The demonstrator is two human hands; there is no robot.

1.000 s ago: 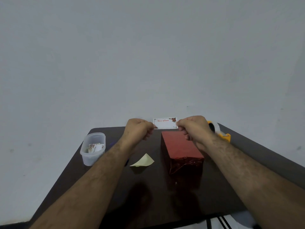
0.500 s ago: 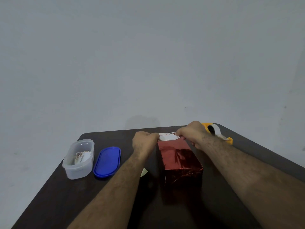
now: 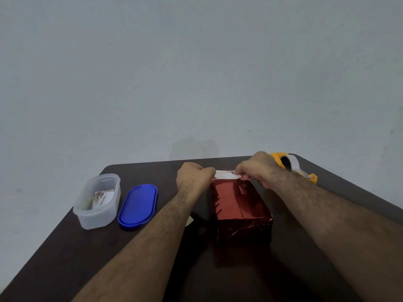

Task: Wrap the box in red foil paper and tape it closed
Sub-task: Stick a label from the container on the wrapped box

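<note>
A box wrapped in shiny red foil paper (image 3: 239, 205) stands on the dark table (image 3: 87, 258), its long side running away from me. Over its far end I hold a small white gift card with red print (image 3: 225, 175), nearly flat and just above the foil. My left hand (image 3: 194, 176) pinches the card's left end and my right hand (image 3: 255, 168) pinches its right end. A yellow tape dispenser (image 3: 290, 164) sits behind my right wrist, partly hidden.
A clear plastic tub (image 3: 98, 201) with cards inside stands at the left, its blue lid (image 3: 138, 205) lying beside it. A pale paper scrap (image 3: 189, 221) peeks out under my left forearm. The table's back edge meets a grey wall.
Both hands have lowered the card from the air down onto the far end of the box top. My view has tilted, bringing the tub and blue lid fully into sight.
</note>
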